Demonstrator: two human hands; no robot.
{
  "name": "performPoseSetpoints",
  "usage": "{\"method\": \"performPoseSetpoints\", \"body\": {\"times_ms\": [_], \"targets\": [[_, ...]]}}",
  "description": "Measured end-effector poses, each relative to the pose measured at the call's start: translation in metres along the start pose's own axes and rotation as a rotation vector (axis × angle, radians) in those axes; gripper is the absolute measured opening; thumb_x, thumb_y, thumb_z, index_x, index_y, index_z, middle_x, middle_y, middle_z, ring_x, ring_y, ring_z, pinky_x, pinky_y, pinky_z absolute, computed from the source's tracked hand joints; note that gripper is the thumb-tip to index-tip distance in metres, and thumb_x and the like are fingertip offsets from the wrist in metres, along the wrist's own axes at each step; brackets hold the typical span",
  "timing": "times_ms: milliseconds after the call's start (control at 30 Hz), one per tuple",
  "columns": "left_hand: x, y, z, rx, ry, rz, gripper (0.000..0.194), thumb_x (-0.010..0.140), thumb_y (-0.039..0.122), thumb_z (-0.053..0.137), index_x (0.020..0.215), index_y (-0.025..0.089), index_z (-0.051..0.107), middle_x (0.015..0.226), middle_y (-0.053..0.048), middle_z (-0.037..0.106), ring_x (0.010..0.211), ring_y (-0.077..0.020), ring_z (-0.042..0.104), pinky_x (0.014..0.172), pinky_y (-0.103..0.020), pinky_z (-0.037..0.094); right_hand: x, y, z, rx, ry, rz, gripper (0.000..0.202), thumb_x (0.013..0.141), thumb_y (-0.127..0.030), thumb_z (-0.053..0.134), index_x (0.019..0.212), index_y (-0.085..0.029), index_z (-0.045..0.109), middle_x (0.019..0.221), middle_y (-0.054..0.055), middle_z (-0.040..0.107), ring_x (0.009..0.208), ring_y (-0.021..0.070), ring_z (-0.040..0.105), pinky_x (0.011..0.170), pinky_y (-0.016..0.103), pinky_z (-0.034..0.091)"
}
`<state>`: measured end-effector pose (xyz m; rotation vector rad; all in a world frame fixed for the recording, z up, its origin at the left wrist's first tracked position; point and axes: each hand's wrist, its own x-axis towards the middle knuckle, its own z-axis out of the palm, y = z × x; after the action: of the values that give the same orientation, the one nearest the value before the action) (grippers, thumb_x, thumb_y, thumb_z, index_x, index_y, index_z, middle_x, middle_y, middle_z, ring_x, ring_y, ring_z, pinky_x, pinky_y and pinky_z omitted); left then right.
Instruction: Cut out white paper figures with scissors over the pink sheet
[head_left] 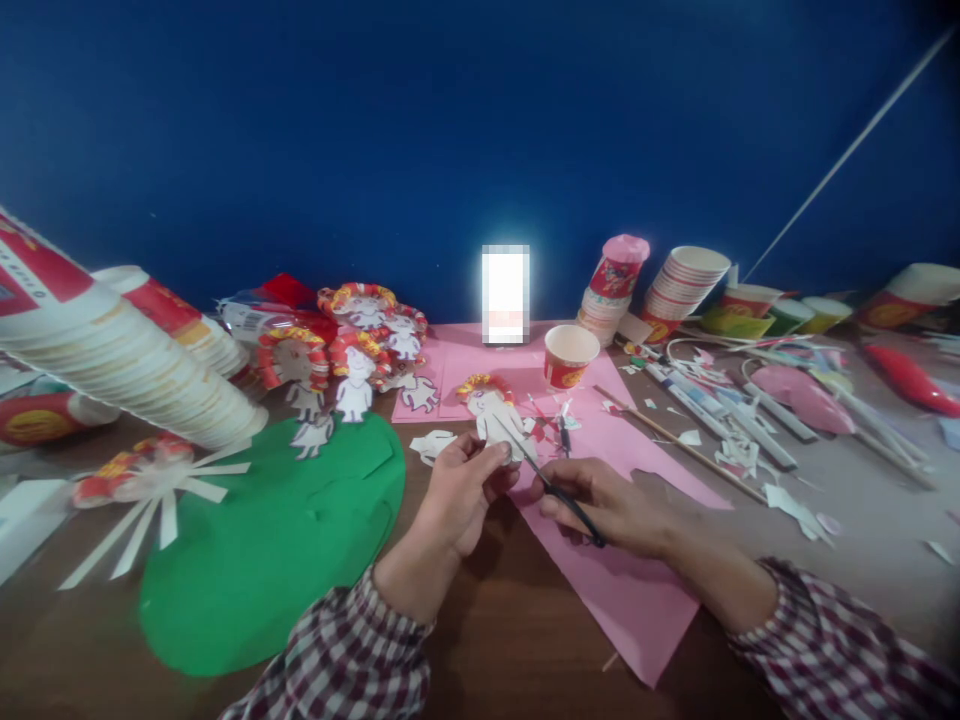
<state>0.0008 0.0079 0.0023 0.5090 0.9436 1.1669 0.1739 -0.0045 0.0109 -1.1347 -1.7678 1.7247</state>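
Observation:
My left hand (466, 490) pinches a white paper cutout (496, 418) of a small figure, held above the table. In my right hand (604, 505) is a pair of dark-handled scissors (568, 503), its blades reaching to the right edge of the cutout. How far apart the blades are is hard to make out. Just behind the cutout lies a curled red-and-yellow paper piece (484, 384). White paper scraps (433, 445) lie to the left of the cutout. Beneath my right hand is pink paper (622, 585).
Leaning stacks of paper cups (135, 350) stand on the left, near a green paper shape (255, 570). Finished-looking white figures (354, 390) with red rings sit behind it. A single cup (571, 357) stands mid-back. Markers (739, 405), a wooden stick (682, 440) and scraps litter the right.

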Motion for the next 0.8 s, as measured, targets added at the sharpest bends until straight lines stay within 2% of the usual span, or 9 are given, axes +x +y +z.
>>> {"method": "performPoseSetpoints", "body": {"times_ms": [267,500,800], "targets": [[0.0000,-0.0043,-0.0013,-0.044,0.002,-0.017,0.022,0.060,0.018,0.074,0.074,0.013,0.057,0.065,0.002,0.058,0.057,-0.0074,0.058,0.059,-0.020,0.050,0.0004,-0.0008,-0.0014,0.006,-0.014,0.000,0.029,0.081,-0.043,0.057,0.075,-0.015,0.050,0.056,-0.005,0.046,0.048,0.0070,0.047,0.044,0.018,0.037],[-0.0011,-0.0032,0.0012,-0.022,0.005,-0.010,0.021,0.064,0.017,0.071,0.081,0.013,0.058,0.071,0.000,0.061,0.059,-0.0086,0.058,0.059,-0.022,0.050,0.0001,-0.0015,0.0000,-0.003,0.004,-0.015,0.027,0.082,-0.040,0.055,0.075,-0.015,0.051,0.055,-0.005,0.045,0.047,0.0067,0.045,0.043,0.018,0.035],[-0.0022,-0.0043,0.0034,-0.066,0.035,-0.004,0.023,0.062,0.016,0.073,0.080,0.013,0.058,0.071,0.000,0.061,0.060,-0.0076,0.057,0.060,-0.021,0.051,0.0012,-0.0003,0.0028,-0.049,0.044,-0.006,0.026,0.084,-0.040,0.053,0.078,-0.015,0.052,0.056,-0.004,0.046,0.048,0.0068,0.044,0.044,0.018,0.034]]}}
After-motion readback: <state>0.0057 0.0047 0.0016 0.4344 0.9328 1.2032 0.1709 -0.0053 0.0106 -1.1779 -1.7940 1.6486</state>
